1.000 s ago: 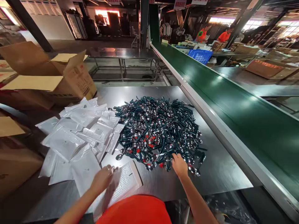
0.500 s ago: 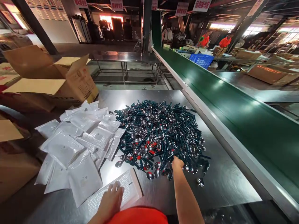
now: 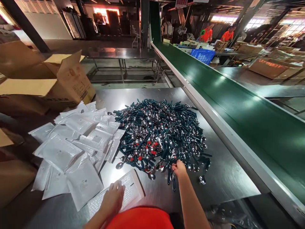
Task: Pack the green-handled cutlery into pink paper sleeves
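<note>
My left hand lies with its fingers stretched over a white bubble mailer at the table's front edge. At the near edge of a big heap of spoons with dark green handles, my right hand is closed around a few spoons. Their dark handles stick out below the fingers; exactly how many are held is hidden. A loose spoon rests on the metal to the right of that hand. More white bubble mailers are stacked to the left of the heap.
The steel table carries everything. A green conveyor belt with a pale rail runs along its right side. Open cardboard boxes stand at the left. Farther back are a blue crate and people in orange tops.
My right hand has drawn slightly back from the heap, with spoon handles now showing below it. My left hand stays on the mailer. The view has shifted a little.
</note>
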`<state>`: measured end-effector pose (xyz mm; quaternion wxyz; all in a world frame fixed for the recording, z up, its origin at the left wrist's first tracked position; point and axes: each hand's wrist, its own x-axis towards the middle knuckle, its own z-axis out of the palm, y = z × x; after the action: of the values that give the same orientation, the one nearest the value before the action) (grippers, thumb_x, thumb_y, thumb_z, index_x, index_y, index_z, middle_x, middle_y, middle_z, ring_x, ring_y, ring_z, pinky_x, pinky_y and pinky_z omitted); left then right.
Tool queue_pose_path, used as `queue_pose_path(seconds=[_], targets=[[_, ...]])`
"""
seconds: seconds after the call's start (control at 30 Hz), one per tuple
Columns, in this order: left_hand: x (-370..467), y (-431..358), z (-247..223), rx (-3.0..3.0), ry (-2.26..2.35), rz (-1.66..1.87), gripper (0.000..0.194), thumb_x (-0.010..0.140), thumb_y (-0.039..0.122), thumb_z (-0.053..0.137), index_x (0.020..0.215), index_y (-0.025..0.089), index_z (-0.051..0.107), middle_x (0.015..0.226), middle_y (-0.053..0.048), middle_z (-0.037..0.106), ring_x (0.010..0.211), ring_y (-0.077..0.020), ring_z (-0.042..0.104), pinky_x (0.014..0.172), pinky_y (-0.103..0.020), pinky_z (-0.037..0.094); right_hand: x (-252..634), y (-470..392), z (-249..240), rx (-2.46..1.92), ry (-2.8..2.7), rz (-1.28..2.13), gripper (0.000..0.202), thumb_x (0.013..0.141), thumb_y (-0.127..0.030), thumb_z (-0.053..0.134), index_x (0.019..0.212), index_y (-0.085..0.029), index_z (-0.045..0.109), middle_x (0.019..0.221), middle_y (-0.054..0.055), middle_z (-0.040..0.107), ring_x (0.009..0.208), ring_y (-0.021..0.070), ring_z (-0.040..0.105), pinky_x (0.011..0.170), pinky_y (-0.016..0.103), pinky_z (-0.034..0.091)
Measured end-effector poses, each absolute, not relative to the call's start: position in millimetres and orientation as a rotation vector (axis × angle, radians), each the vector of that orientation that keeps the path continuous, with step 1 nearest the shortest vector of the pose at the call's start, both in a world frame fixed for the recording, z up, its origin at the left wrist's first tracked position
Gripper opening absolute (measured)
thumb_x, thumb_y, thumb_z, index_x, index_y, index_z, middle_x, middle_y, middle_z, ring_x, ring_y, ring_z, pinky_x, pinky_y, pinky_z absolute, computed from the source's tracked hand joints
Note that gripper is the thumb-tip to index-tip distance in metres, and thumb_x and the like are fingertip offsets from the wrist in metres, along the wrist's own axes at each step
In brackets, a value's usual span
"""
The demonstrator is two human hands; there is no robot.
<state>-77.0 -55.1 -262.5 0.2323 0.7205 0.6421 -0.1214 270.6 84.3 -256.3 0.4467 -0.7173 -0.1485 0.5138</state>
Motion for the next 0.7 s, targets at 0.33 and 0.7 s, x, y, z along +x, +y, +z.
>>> queue_pose_path(seconds=[0.33,0.7], targets=[[-74.7,-48.3,-258.3,1.762,1.769,-0.009,0.028,0.09,0.023,0.038,0.094,0.015,0.065,0.106,-0.017,0.06,0.093,-0.0281,0.062,0.083,-0.042,0.046,266.2,74.8,-197.8,-1.973,-0.534,1.622,0.022,0.096,-0.033,0.055,0.088,-0.014,0.059,0.069,-0.005,0.058,0.047,0.005,0.048,0.04,0.017,0.037],[-18.9,-7.2,-171.7,0.699,1.102,0.986,0.06,0.074,0.041,0.074,0.126,0.024,0.051,0.12,-0.012,0.061,0.099,-0.0239,0.065,0.088,-0.037,0.049,222.6,9.1,-124.1,-1.574,-1.158,2.069,0.022,0.076,-0.038,0.058,0.085,-0.019,0.052,0.057,-0.001,0.067,0.041,0.008,0.049,0.042,0.019,0.02]])
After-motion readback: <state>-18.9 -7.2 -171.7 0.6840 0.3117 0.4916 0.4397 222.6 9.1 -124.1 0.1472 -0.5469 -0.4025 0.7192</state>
